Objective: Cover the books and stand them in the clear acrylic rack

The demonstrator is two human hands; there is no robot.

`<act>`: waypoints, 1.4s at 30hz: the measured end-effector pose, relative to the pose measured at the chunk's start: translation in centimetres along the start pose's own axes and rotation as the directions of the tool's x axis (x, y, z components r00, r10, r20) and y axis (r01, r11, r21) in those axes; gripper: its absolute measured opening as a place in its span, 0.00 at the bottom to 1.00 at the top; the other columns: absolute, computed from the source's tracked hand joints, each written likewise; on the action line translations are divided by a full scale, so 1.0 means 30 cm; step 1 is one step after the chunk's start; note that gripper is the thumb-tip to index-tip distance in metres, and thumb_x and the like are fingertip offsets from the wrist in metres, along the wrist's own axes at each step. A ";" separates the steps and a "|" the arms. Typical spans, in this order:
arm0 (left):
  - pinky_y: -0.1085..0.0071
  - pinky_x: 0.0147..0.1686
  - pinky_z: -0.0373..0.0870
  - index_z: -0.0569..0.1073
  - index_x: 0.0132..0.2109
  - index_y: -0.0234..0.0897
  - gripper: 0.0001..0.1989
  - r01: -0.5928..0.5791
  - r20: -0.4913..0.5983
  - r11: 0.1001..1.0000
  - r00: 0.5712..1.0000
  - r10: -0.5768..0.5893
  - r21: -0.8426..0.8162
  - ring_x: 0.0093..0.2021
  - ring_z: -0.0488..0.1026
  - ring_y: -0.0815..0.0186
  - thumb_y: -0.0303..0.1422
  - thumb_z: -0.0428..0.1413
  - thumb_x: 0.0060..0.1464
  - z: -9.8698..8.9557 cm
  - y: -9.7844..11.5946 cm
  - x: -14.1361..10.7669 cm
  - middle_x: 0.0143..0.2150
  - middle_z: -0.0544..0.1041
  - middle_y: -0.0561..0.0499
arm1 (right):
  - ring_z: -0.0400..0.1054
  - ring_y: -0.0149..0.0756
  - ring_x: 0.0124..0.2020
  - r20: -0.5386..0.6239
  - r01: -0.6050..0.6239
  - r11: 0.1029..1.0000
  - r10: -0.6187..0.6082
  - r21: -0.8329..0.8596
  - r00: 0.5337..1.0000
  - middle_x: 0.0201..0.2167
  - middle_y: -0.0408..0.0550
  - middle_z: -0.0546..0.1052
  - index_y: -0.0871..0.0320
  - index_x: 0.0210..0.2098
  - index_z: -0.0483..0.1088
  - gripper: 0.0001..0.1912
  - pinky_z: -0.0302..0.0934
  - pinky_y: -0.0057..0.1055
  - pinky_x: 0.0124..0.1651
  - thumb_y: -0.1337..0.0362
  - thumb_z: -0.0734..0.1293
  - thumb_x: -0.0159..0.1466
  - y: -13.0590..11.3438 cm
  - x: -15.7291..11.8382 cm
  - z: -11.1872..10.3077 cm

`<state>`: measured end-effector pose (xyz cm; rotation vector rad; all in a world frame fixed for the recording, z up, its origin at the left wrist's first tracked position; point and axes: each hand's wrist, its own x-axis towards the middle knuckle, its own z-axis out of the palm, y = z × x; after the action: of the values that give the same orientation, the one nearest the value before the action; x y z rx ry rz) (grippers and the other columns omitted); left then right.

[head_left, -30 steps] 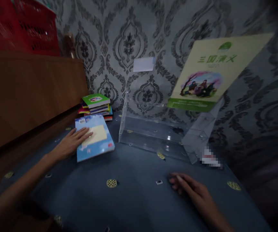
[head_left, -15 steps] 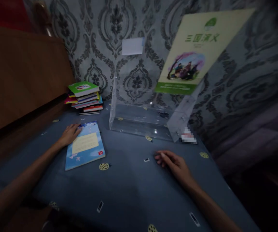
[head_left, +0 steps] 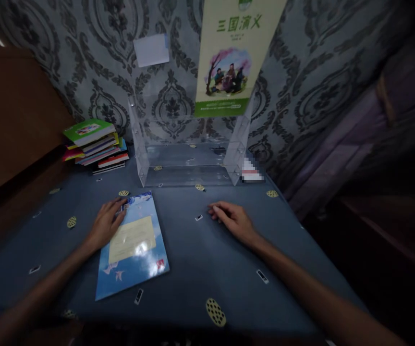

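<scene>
A blue softcover book [head_left: 131, 274] with a pale yellow text panel lies on the tablecloth. My left hand [head_left: 107, 222] rests flat on its upper left edge, fingers stretched out over the cover. To the right of the book, my right hand [head_left: 233, 222] lies on the cloth with its fingers loosely bent and nothing visible in them. Beyond both hands is a clear acrylic stand [head_left: 140, 158]. A cream and green book [head_left: 225, 62] with an illustrated cover stands upright on its upper right part.
A stack of several books [head_left: 94, 146], a green one on top, sits at the back left beside a brown wooden panel [head_left: 16, 120]. Behind the stand's right end lies a blurred-out white item [head_left: 252, 172]. A white card [head_left: 152, 50] is on the patterned wall.
The blue book has slid nearer to me and rightward under my left hand, covering a pineapple print. My right hand stays by the same spot. The view has turned right.
</scene>
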<state>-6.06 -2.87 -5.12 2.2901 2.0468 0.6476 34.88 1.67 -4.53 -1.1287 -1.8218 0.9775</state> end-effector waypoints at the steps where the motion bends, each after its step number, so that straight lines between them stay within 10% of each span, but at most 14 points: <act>1: 0.53 0.63 0.61 0.70 0.60 0.38 0.26 -0.020 0.006 1.000 1.000 0.021 -0.015 0.64 0.65 0.53 0.46 0.40 0.66 0.015 0.039 0.004 0.62 0.71 0.41 | 0.75 0.40 0.35 0.003 0.049 0.997 -0.049 -0.060 0.999 0.36 0.51 0.81 0.57 0.41 0.76 0.16 0.70 0.37 0.39 0.54 0.62 0.68 -0.009 -0.009 0.003; 6: 0.52 0.63 0.61 0.70 0.61 0.38 0.25 -0.124 0.008 0.991 0.992 0.125 -0.055 0.65 0.64 0.52 0.44 0.41 0.67 0.104 0.233 0.053 0.63 0.70 0.41 | 0.74 0.43 0.44 0.074 0.254 0.939 -0.244 -0.232 0.967 0.41 0.53 0.79 0.56 0.46 0.75 0.14 0.68 0.41 0.49 0.61 0.59 0.70 -0.043 -0.042 0.010; 17: 0.49 0.65 0.58 0.67 0.62 0.35 0.21 -0.232 0.030 0.972 0.972 0.233 -0.043 0.65 0.63 0.51 0.36 0.43 0.68 0.259 0.600 0.150 0.64 0.69 0.40 | 0.68 0.47 0.57 -0.069 0.199 0.914 -0.238 -0.353 0.969 0.54 0.59 0.73 0.59 0.51 0.72 0.15 0.64 0.46 0.58 0.67 0.60 0.68 0.033 -0.037 -0.013; 31: 0.49 0.64 0.60 0.67 0.61 0.37 0.19 -0.319 0.000 0.921 0.945 0.327 -0.222 0.66 0.63 0.53 0.35 0.44 0.67 0.261 0.574 0.166 0.65 0.68 0.40 | 0.65 0.50 0.59 -0.074 0.147 0.893 -0.196 -0.425 0.978 0.56 0.59 0.71 0.58 0.51 0.72 0.15 0.62 0.52 0.60 0.67 0.60 0.67 0.068 -0.042 -0.030; 42: 0.61 0.46 0.74 0.73 0.43 0.37 0.12 -0.411 -0.052 0.902 0.911 0.408 -0.134 0.44 0.75 0.58 0.32 0.45 0.67 0.171 0.506 0.209 0.44 0.78 0.45 | 0.65 0.51 0.60 -0.042 0.161 0.879 -0.201 -0.448 0.979 0.58 0.60 0.70 0.58 0.53 0.70 0.16 0.63 0.53 0.59 0.65 0.59 0.68 0.058 -0.046 -0.031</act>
<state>10.35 2.21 -3.83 2.6531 1.4673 0.8036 36.73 1.14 -5.97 -1.2137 -2.0943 0.4011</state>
